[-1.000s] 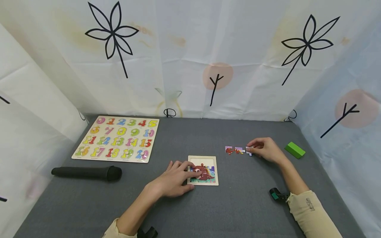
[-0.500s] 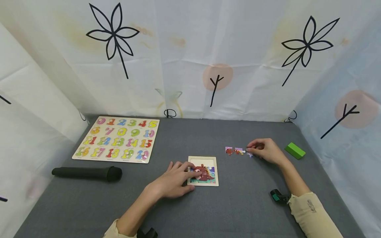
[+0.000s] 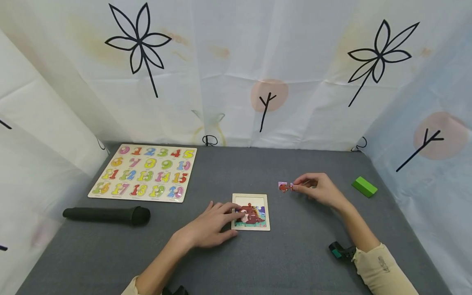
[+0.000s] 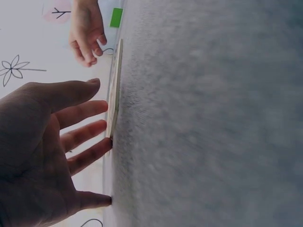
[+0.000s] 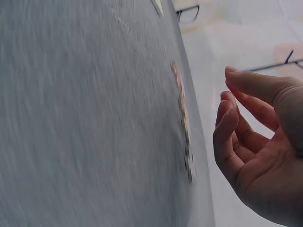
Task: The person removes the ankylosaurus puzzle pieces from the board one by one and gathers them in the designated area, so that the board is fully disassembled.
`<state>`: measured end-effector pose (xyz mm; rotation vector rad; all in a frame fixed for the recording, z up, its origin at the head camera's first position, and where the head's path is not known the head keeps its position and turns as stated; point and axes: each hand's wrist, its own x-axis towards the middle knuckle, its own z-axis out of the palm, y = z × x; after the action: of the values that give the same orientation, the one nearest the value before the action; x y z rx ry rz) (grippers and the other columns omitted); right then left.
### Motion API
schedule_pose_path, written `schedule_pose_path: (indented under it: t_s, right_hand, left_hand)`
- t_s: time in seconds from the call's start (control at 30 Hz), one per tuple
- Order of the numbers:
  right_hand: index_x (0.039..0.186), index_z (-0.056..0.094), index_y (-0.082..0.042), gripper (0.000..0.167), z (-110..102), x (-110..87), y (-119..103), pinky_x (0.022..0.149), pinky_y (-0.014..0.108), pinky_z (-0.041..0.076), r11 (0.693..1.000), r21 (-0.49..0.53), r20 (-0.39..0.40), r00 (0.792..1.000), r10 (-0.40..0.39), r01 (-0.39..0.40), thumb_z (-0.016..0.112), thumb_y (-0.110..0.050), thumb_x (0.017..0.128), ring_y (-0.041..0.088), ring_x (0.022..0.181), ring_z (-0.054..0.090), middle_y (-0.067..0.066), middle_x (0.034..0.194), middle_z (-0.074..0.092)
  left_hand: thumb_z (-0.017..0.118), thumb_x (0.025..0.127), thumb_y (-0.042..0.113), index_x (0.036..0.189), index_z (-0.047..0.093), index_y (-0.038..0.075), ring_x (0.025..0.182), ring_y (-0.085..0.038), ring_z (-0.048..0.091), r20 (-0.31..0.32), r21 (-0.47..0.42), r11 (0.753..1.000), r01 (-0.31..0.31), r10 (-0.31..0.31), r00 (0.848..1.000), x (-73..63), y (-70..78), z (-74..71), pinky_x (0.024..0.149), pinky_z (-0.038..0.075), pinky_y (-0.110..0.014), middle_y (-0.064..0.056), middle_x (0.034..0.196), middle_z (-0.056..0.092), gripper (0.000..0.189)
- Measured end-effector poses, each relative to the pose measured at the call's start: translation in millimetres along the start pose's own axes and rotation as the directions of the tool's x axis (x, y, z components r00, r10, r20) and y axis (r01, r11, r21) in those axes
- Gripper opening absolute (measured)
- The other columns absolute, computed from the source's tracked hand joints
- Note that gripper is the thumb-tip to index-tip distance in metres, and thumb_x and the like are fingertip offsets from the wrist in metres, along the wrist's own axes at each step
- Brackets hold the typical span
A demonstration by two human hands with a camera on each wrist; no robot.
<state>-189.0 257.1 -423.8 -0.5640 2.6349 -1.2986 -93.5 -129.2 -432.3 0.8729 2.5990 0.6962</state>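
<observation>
My left hand (image 3: 210, 225) rests with spread fingers on the left side of a small wooden-framed jigsaw puzzle (image 3: 258, 213). Its picture shows a brown animal, and a pale strip runs across the top. In the left wrist view the fingertips sit along the edge of the puzzle frame (image 4: 116, 85). My right hand (image 3: 318, 188) hovers to the right, over a row of loose jigsaw pieces (image 3: 282, 187), covering part of the row. The right wrist view shows these pieces (image 5: 182, 113) lying on the table, apart from the loosely bent fingers, with nothing visible between thumb and forefinger.
A number puzzle board (image 3: 144, 172) lies at the back left, with a black microphone (image 3: 107, 214) in front of it. At the right stands a green block (image 3: 365, 187). A white printed curtain (image 3: 228, 53) encloses the grey table (image 3: 280, 262).
My right hand has shifted left along the row and now covers its right-hand pieces. The left hand stays on the puzzle, drawn back slightly to the left.
</observation>
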Motion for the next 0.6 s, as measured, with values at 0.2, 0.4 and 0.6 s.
schedule_pose_path:
  t_s: [0.2, 0.4, 0.6]
  right_hand:
    - [0.111, 0.080, -0.003, 0.016, 18.2, 4.6, -12.5, 0.060, 0.028, 0.055, 0.998, 0.055, 0.019, 1.000, -0.009, 0.008, 0.079, -0.014, 0.099, 0.015, 0.073, 0.066, 0.017, 0.100, 0.077]
    - [0.112, 0.079, -0.001, 0.017, 38.2, 8.1, -25.9, 0.062, 0.031, 0.058, 0.992, 0.118, 0.052, 0.998, -0.039, 0.033, 0.079, -0.013, 0.100, 0.022, 0.077, 0.069, 0.018, 0.099, 0.077]
    - [0.117, 0.075, 0.003, 0.021, 61.7, 12.9, -43.1, 0.065, 0.036, 0.062, 0.982, 0.176, 0.121, 0.988, -0.092, 0.070, 0.076, -0.011, 0.101, 0.031, 0.077, 0.070, 0.022, 0.100, 0.077]
  left_hand:
    - [0.069, 0.107, 0.033, 0.163, 0.051, 0.022, 0.151, -0.032, 0.046, 0.008, -0.003, 1.000, -0.009, 0.009, 1.000, -10.2, -0.7, 2.3, 0.128, 0.022, -0.077, -0.004, 0.167, 0.046, 0.060]
    - [0.070, 0.107, 0.034, 0.164, 0.050, 0.020, 0.152, -0.031, 0.044, 0.033, 0.005, 1.000, 0.019, -0.019, 0.999, -19.7, 2.8, 2.3, 0.129, 0.023, -0.074, -0.003, 0.168, 0.046, 0.063]
    - [0.071, 0.106, 0.037, 0.165, 0.049, 0.020, 0.152, -0.031, 0.043, 0.077, 0.037, 0.997, 0.063, -0.066, 0.995, -23.1, 9.6, 0.2, 0.129, 0.024, -0.075, -0.002, 0.169, 0.045, 0.065]
